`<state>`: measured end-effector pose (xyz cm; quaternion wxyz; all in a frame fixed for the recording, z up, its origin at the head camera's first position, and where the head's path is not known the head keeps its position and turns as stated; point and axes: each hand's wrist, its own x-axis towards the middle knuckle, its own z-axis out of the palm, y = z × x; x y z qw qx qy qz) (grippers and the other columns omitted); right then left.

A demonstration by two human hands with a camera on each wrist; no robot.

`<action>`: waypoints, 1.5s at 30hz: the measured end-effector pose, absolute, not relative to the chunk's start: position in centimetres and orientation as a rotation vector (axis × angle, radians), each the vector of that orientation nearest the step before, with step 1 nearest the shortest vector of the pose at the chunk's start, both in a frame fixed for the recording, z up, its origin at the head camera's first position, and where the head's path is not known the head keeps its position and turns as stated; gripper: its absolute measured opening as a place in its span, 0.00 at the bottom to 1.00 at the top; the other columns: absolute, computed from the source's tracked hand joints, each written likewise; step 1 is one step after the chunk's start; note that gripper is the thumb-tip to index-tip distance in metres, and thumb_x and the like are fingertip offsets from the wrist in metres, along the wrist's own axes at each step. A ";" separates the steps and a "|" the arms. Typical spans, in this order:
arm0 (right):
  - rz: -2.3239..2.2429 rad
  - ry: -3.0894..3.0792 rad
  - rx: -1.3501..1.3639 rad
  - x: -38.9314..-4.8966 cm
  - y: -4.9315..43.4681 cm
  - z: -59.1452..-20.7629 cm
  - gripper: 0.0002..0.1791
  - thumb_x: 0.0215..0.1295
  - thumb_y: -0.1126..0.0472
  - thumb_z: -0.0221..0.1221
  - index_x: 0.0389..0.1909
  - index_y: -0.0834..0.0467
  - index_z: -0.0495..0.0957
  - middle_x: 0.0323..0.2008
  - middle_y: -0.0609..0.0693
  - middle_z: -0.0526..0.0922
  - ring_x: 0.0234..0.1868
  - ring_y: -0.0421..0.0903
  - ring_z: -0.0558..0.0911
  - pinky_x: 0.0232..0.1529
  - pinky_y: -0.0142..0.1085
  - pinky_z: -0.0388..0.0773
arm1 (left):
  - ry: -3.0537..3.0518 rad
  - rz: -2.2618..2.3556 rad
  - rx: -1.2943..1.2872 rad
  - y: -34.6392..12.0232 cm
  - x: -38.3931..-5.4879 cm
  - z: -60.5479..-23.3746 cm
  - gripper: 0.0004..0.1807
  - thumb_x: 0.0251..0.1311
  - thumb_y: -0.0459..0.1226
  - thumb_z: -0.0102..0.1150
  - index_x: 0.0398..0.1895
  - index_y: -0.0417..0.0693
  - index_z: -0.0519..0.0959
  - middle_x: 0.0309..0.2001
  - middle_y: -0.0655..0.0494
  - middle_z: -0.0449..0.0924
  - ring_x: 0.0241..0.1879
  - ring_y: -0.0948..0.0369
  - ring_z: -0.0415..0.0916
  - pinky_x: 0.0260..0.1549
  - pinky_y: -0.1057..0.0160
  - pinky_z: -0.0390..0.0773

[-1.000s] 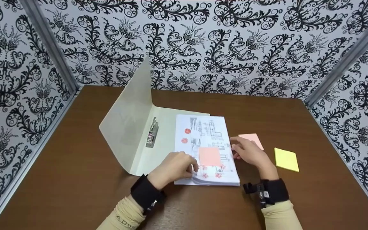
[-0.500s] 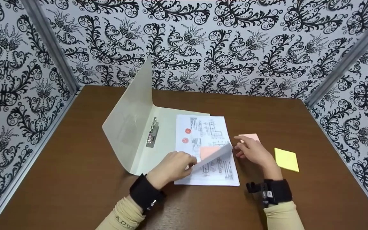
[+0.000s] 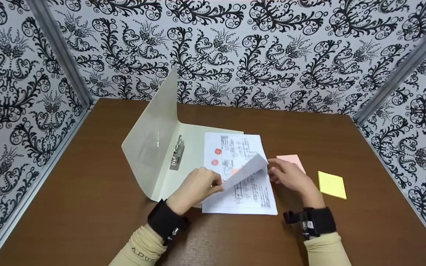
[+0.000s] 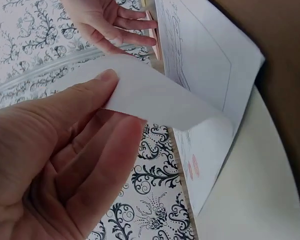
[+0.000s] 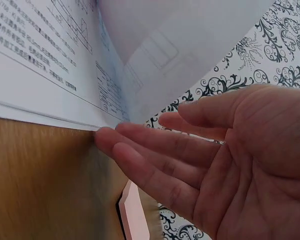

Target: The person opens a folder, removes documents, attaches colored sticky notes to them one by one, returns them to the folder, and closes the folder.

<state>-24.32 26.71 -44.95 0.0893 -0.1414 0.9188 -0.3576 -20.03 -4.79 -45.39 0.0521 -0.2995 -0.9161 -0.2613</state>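
Observation:
My left hand (image 3: 198, 187) pinches the near left corner of the top sheet (image 3: 245, 171) between thumb and fingers, clearly seen in the left wrist view. That sheet is curled up and back over a paper stack (image 3: 242, 207) printed with drawings. Behind the curl, part of a pink sticky note (image 3: 234, 171) shows on the sheet, along with red marks. My right hand (image 5: 205, 165) lies at the stack's right edge, fingers relaxed, fingertips touching the paper edges. Beneath the stack is a cream folder (image 3: 152, 147), its cover standing up at the left.
A metal clip (image 3: 177, 155) is fixed inside the folder near its spine. Right of the stack, a pink sticky-note pad (image 3: 294, 160) lies partly behind my right hand, and a yellow pad (image 3: 332, 184) beyond it. Patterned walls (image 3: 220, 48) border the brown table (image 3: 68, 177).
My left hand has raised the sheet's near edge and folded it away, uncovering the page below and hiding most of the pink note. My right hand has stayed near the stack's right edge.

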 end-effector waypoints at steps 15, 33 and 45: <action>-0.786 2.846 -0.609 -23.5 25.2 -45.1 0.29 0.72 0.67 0.61 0.68 0.74 0.65 0.48 0.68 0.86 0.48 0.63 0.86 0.51 0.57 0.82 | -2.729 -1.453 -0.694 -8.2 -19.7 -46.9 0.12 0.69 0.30 0.65 0.27 0.41 0.76 0.34 0.46 0.86 0.22 0.57 0.85 0.18 0.66 0.83; -0.632 2.703 -0.807 -22.0 23.1 -44.5 0.18 0.67 0.66 0.68 0.55 0.69 0.83 0.54 0.63 0.85 0.52 0.58 0.82 0.59 0.56 0.78 | -2.579 -1.346 -0.172 -12.3 -17.5 -47.6 0.10 0.65 0.35 0.70 0.26 0.43 0.83 0.21 0.57 0.85 0.18 0.61 0.81 0.17 0.65 0.77; -0.584 2.707 -0.832 -21.7 22.7 -44.5 0.18 0.67 0.65 0.68 0.55 0.68 0.83 0.49 0.61 0.86 0.44 0.55 0.81 0.51 0.52 0.80 | -2.620 -1.038 -0.016 -14.4 -15.7 -48.0 0.14 0.65 0.38 0.69 0.20 0.45 0.82 0.15 0.60 0.79 0.15 0.62 0.74 0.22 0.53 0.79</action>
